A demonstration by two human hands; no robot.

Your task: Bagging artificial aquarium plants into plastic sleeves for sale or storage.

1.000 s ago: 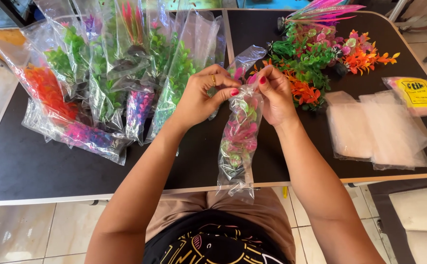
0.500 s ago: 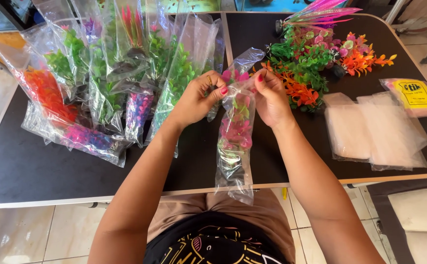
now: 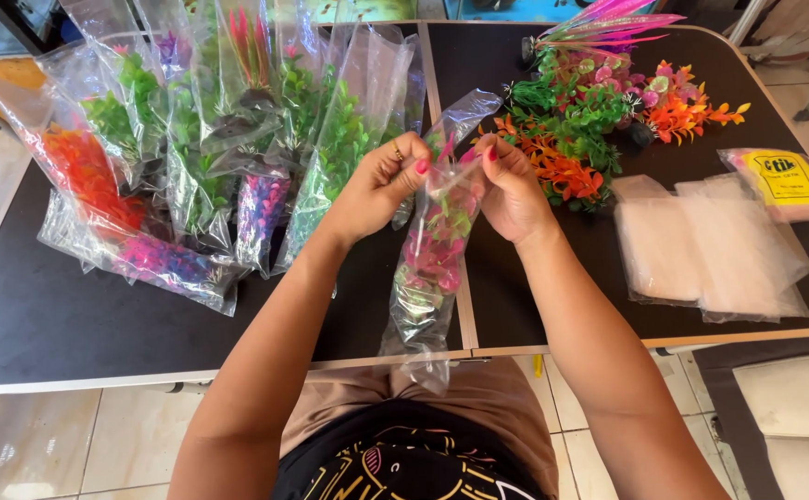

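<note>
In the middle of the frame, the person's left hand and right hand hold up a long, narrow clear plastic bag with a pink and green artificial plant inside. Both hands pinch the bag near its upper end, the left hand with the thumb and fingers pressed together on the left edge, the right hand closed on the right edge; the open top of the bag stands up between them. The bag hangs down from the hands over the near edge of the black table, and its lower end reaches in front of the person's lap. In the upper left of the frame lies a pile of clear bags already filled with green, red and purple artificial plants, spread like a fan on the table and just beside the left hand. In the upper right of the frame, behind the right hand, is a heap of loose artificial plants in green, orange and pink colours, not in bags. To the right of the frame, near the right forearm, rests a flat stack of empty clear plastic bags, and touching its upper right corner lies a small packet with a yellow label. Below the table, a light tiled floor is visible.
</note>
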